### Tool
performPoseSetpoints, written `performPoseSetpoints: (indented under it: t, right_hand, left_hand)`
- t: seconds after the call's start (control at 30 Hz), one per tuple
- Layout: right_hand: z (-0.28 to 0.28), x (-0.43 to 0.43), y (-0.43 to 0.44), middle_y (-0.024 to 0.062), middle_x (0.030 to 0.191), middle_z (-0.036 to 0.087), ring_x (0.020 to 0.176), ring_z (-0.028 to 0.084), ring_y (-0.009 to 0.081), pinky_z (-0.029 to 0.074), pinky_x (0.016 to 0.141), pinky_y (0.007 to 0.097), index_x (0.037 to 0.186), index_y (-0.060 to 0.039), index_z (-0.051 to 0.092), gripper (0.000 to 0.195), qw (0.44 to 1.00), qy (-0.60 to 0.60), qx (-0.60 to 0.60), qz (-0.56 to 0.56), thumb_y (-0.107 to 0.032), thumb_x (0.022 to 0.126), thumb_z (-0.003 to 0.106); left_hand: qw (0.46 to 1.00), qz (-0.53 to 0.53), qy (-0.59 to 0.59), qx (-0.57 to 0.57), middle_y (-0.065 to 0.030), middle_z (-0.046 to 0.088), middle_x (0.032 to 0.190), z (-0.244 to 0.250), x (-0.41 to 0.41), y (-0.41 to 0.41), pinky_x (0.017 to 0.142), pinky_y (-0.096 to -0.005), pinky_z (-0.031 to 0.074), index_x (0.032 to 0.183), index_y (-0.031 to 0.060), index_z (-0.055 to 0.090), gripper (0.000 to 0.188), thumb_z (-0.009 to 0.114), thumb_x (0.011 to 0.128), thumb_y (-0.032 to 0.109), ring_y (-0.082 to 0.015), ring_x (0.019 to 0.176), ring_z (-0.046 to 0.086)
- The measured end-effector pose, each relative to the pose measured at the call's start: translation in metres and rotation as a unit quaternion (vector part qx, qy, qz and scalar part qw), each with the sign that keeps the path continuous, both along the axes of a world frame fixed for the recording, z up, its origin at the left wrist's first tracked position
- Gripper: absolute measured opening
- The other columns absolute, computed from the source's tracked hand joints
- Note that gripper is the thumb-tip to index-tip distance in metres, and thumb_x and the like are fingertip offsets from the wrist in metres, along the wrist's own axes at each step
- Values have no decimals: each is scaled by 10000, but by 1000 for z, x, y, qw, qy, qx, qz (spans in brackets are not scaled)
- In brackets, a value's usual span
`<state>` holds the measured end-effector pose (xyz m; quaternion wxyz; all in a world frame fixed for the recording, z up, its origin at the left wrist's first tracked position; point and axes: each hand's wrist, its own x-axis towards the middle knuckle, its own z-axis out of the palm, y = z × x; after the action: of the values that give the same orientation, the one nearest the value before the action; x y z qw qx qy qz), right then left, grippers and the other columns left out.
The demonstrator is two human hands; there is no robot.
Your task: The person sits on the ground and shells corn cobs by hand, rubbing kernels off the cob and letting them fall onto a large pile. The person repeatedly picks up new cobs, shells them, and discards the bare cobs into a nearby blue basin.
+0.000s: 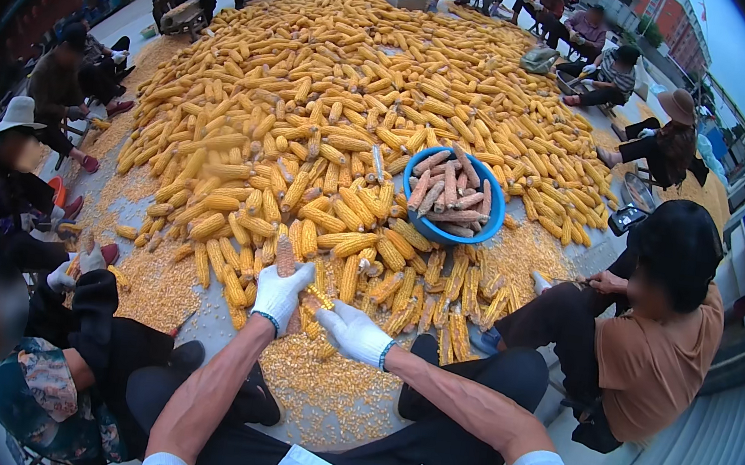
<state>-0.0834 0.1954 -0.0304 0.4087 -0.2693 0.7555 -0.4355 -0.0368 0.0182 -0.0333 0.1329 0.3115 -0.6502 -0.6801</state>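
Observation:
My left hand (pixel 280 294), in a white glove, is closed around a bare reddish corn cob (pixel 285 257) that sticks out above and below the fist. My right hand (pixel 354 333), gloved alike, grips a partly shelled ear of corn (pixel 317 300) and holds it against the cob. Loose kernels (pixel 325 387) lie on the ground below, between my feet. Just past my hands, a heap of yellow corn ears (pixel 339 103) begins. Ears with rows of kernels stripped off (pixel 454 277) lie to the right of my right hand.
A blue plastic basin (pixel 438 234) of bare cobs stands on the heap's near right edge. One person (pixel 658 351) sits close on my right, another (pixel 39 387) close on my left. Several more people sit around the heap. Kernels (pixel 153 289) also cover the ground at left.

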Motion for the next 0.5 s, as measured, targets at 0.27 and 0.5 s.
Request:
performPoseSetpoints:
  t: [0.27,0.5]
  right_hand:
    - [24,-1,6,-36,632,464,401,365,71,250,343,247,1011,-118,508,426,933,-352,-57,-49,-535,1054,430]
    - [31,-3,9,-34,608,455,374,354,72,249,327,235,1098,-49,532,484,922,-374,-83,-49,-518,1065,417]
  left_hand:
    - [997,-19,4,70,-17,618,639,8,4,-7,462,-285,437,847,42,673,202,769,888,215,-116,483,552]
    - [998,-52,19,16,-28,647,665,28,7,-5,475,-261,497,866,23,679,208,768,884,210,-110,523,604]
